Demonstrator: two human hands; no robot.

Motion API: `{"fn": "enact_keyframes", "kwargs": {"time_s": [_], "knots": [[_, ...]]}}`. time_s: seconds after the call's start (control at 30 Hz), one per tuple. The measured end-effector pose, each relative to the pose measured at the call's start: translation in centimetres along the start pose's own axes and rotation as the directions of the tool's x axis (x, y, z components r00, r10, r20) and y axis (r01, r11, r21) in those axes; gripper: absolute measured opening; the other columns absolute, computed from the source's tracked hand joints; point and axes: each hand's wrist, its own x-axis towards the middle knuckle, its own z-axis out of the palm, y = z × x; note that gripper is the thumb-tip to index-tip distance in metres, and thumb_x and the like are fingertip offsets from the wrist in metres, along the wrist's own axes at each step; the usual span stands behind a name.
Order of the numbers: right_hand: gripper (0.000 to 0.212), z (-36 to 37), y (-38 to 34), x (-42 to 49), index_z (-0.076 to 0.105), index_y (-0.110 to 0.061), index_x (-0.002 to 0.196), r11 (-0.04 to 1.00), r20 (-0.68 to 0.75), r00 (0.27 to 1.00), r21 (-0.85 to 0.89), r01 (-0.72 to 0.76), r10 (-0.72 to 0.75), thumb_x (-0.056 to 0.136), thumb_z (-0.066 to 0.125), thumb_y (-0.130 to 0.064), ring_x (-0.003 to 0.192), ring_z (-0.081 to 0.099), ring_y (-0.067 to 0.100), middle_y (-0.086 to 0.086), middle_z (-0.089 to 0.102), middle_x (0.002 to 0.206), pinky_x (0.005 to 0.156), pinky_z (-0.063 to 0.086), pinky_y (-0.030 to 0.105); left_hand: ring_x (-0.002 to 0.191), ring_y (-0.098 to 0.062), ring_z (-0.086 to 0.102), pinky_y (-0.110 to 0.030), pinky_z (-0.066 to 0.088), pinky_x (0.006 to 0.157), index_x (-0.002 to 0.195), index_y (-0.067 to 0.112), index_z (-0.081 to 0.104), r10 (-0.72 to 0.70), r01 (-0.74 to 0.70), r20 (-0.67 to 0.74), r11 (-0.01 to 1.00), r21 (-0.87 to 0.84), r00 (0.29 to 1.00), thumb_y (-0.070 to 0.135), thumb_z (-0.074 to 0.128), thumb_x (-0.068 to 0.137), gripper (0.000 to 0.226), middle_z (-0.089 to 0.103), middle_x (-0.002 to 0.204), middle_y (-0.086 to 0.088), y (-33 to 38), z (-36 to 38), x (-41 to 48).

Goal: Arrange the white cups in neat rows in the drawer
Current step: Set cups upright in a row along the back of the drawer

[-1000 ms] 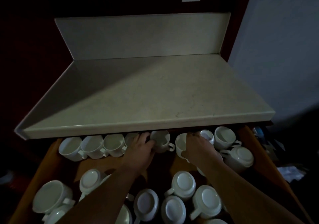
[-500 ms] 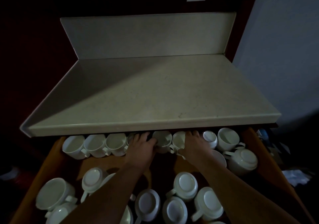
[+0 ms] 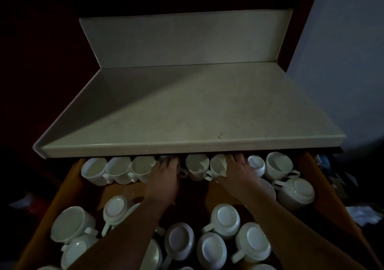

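Observation:
An open wooden drawer (image 3: 68, 188) holds many white cups. A back row of upright cups (image 3: 118, 169) runs under the countertop edge. My left hand (image 3: 166, 180) lies over a cup in that row; only the cup's handle (image 3: 184, 174) shows. My right hand (image 3: 239, 176) grips the rim of another upright row cup (image 3: 218, 165), just right of a free cup (image 3: 197, 164). Further right stand a tilted cup (image 3: 256, 162) and an upright one (image 3: 279, 163). Loose cups, mostly upside down (image 3: 226, 217), lie scattered at the drawer's front.
A pale stone countertop (image 3: 187, 113) with a backsplash overhangs the back of the drawer and hides the rear of the row. A bare patch of drawer floor (image 3: 124, 188) shows behind the loose cups. The drawer's right wall (image 3: 307, 165) borders a dark floor with clutter.
Both hands have slid forward toward the countertop edge, pushing their cups deeper into the back row. The cups between the hands now stand closer together.

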Motion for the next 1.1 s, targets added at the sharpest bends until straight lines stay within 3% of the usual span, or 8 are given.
{"fn": "enact_keyframes", "kwargs": {"time_s": [0.07, 0.17, 0.43, 0.53, 0.63, 0.77, 0.87, 1.1], "knots": [[0.077, 0.1, -0.2, -0.4, 0.034, -0.021, 0.15, 0.997, -0.043, 0.997, -0.043, 0.059, -0.061, 0.089, 0.067, -0.054, 0.133, 0.044, 0.031, 0.008, 0.043, 0.144, 0.108, 0.041, 0.041, 0.106, -0.036, 0.062, -0.043, 0.048, 0.089, 0.126, 0.018, 0.06, 0.018, -0.018, 0.007, 0.999, 0.039, 1.0, 0.013, 0.067, 0.084, 0.043, 0.07, 0.114, -0.011, -0.3, -0.1, 0.2], [0.067, 0.6, -0.7, -0.6, 0.039, -0.023, 0.145, 0.991, -0.062, 0.992, -0.077, 0.107, -0.112, 0.091, 0.064, -0.052, 0.128, 0.045, 0.029, 0.006, 0.045, 0.141, 0.108, 0.037, 0.04, 0.107, -0.035, 0.06, -0.041, 0.045, 0.092, 0.132, 0.022, 0.063, 0.02, -0.022, 0.019, 0.996, 0.086, 1.0, 0.017, 0.062, 0.09, 0.042, 0.071, 0.114, -0.01, -0.4, -0.5, 0.5], [0.068, 1.4, -0.9, -0.4, 0.041, -0.014, 0.145, 0.996, -0.086, 0.994, 0.056, 0.07, -0.065, 0.09, 0.071, -0.039, 0.131, 0.043, 0.031, 0.011, 0.043, 0.14, 0.108, 0.039, 0.04, 0.1, -0.033, 0.065, -0.041, 0.049, 0.087, 0.125, 0.024, 0.064, 0.072, -0.074, 0.035, 0.993, 0.092, 0.997, 0.019, 0.065, 0.085, 0.041, 0.073, 0.109, -0.007, -1.4, -0.2, 0.7], [0.073, 1.5, -0.7, -0.5, 0.036, -0.012, 0.148, 0.994, -0.079, 0.997, 0.102, 0.026, -0.018, 0.09, 0.072, -0.037, 0.131, 0.042, 0.032, 0.013, 0.041, 0.142, 0.109, 0.038, 0.04, 0.108, -0.03, 0.062, -0.043, 0.051, 0.091, 0.125, 0.021, 0.064, 0.202, -0.2, -0.031, 0.977, 0.076, 0.979, 0.016, 0.072, 0.081, 0.045, 0.068, 0.12, -0.004, -0.2, -0.3, 0.2], [0.083, 1.1, -0.8, -0.7, 0.029, -0.008, 0.154, 0.984, -0.052, 0.997, 0.171, -0.049, 0.059, 0.089, 0.074, -0.033, 0.137, 0.039, 0.032, 0.015, 0.039, 0.148, 0.113, 0.033, 0.038, 0.115, -0.024, 0.058, -0.04, 0.052, 0.097, 0.128, 0.019, 0.064, 0.415, -0.413, -0.062, 0.91, 0.044, 0.908, 0.015, 0.066, 0.083, 0.045, 0.065, 0.127, -0.001, 1.6, 0.1, 0.1], [0.077, 0.5, -0.7, -0.4, 0.028, -0.006, 0.154, 0.973, 0.019, 0.993, 0.201, -0.117, 0.115, 0.093, 0.07, -0.027, 0.14, 0.039, 0.031, 0.017, 0.041, 0.15, 0.11, 0.035, 0.034, 0.103, -0.026, 0.065, -0.041, 0.051, 0.101, 0.107, 0.017, 0.069, 0.5, -0.5, 0.016, 0.862, 0.087, 0.866, 0.016, 0.064, 0.081, 0.027, 0.07, 0.103, -0.005, 2.5, 0.7, 1.2], [0.072, 0.2, -0.6, 0.1, 0.032, -0.005, 0.152, 0.977, 0.043, 0.992, 0.174, -0.124, 0.118, 0.095, 0.069, -0.028, 0.136, 0.043, 0.03, 0.016, 0.043, 0.148, 0.104, 0.038, 0.031, 0.089, -0.026, 0.067, -0.038, 0.054, 0.09, 0.09, 0.019, 0.069, 0.479, -0.488, 0.091, 0.861, 0.144, 0.873, 0.014, 0.073, 0.074, 0.018, 0.068, 0.086, -0.002, 2.3, 0.6, 1.6], [0.07, 0.2, -0.6, 0.4, 0.036, -0.008, 0.149, 0.981, 0.053, 0.994, 0.163, -0.103, 0.095, 0.094, 0.07, -0.033, 0.135, 0.042, 0.031, 0.014, 0.044, 0.145, 0.106, 0.038, 0.035, 0.081, -0.024, 0.065, -0.035, 0.055, 0.073, 0.091, 0.021, 0.068, 0.502, -0.507, 0.074, 0.844, 0.173, 0.862, 0.017, 0.069, 0.074, 0.017, 0.066, 0.082, 0.001, 2.3, 0.6, 1.7]]}}
